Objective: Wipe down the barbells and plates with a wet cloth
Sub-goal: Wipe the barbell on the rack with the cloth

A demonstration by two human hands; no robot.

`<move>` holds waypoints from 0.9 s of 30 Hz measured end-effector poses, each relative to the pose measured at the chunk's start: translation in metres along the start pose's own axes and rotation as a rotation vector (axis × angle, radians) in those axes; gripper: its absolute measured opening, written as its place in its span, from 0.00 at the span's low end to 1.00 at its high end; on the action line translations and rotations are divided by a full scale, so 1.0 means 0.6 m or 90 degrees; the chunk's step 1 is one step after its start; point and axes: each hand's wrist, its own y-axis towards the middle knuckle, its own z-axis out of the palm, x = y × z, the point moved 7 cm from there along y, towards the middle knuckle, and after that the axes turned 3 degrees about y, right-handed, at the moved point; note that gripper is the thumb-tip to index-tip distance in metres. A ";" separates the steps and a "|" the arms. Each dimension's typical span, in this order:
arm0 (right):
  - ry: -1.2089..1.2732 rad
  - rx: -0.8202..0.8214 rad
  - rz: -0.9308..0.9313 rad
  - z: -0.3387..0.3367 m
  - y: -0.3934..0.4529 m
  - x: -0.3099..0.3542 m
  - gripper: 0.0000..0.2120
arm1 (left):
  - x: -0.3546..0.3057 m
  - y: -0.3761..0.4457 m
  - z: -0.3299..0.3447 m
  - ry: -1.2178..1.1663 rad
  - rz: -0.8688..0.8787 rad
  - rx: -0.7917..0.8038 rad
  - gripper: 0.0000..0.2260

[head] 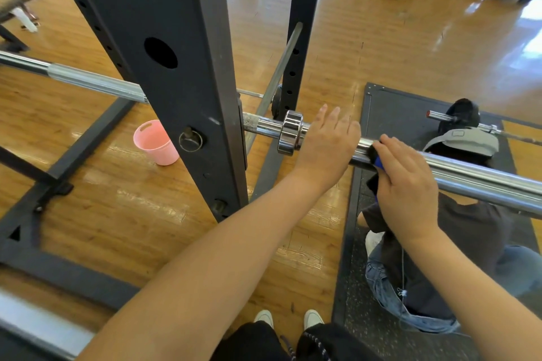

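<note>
A chrome barbell rests in a dark rack, and its thick sleeve [484, 176] runs out to the right past a shiny collar [290, 132]. My left hand [325, 143] lies over the sleeve just right of the collar with its fingers straight. My right hand [407, 187] grips a dark cloth with a blue edge [374, 158] against the sleeve, close beside my left hand. Part of the cloth hangs below the bar. The barbell's knurled shaft [88, 79] continues to the left behind the rack upright.
The rack upright [176, 38] stands right in front of me, with its base frame on the wooden floor. A pink bucket [154, 143] sits by the post. On the black mat [396, 108] a person [469, 243] crouches below the sleeve, near a second barbell with a black plate [463, 114].
</note>
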 end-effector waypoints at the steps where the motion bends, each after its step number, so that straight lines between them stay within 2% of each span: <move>1: -0.003 0.012 -0.021 0.001 -0.003 0.002 0.18 | -0.001 -0.001 0.000 -0.006 0.002 -0.001 0.20; 3: -0.004 0.022 -0.030 -0.008 -0.013 -0.013 0.19 | -0.001 -0.001 -0.001 -0.016 0.003 -0.005 0.21; 9: 0.010 -0.013 0.103 -0.031 -0.024 -0.066 0.19 | 0.000 0.000 -0.002 -0.008 0.007 -0.026 0.19; 15: 0.017 0.008 -0.023 -0.014 -0.024 -0.032 0.18 | -0.002 0.002 0.000 -0.015 0.008 -0.014 0.19; 22: 0.026 -0.016 0.060 -0.019 -0.020 -0.051 0.18 | -0.002 0.001 0.001 -0.016 0.009 -0.008 0.18; 27: 0.049 0.008 0.035 -0.005 -0.003 -0.025 0.18 | -0.004 0.000 0.002 -0.013 0.011 0.003 0.19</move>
